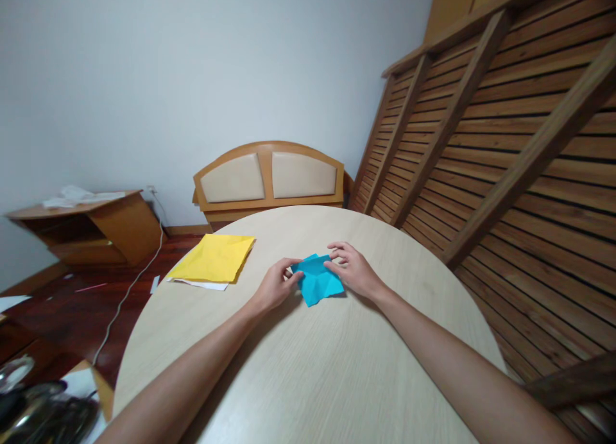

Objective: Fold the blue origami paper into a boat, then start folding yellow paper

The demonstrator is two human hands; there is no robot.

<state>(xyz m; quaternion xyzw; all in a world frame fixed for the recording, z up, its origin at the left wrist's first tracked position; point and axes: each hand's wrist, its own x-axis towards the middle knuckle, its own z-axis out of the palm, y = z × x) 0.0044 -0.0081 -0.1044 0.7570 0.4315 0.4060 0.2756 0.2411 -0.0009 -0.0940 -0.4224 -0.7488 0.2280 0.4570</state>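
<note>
A small sheet of blue paper [318,283], creased and partly folded, lies between my hands near the middle of the round table. Its lower edge is uneven, and the right side lifts a little, casting a shadow. My left hand [279,283] pinches the paper's left edge, thumb on top and fingers at the upper left corner. At the upper right corner, my right hand [353,269] has its thumb touching the paper. The other fingers of that hand are loosely bent and spread apart beyond the edge.
Yellow paper [216,256] lies on white paper [202,284] at the left of the pale round table [308,380]. A slatted wooden frame [481,168] leans along the right. Behind stands a headboard [267,174]; a wooden cabinet [115,229] is at left, with a cable [126,296] on the floor.
</note>
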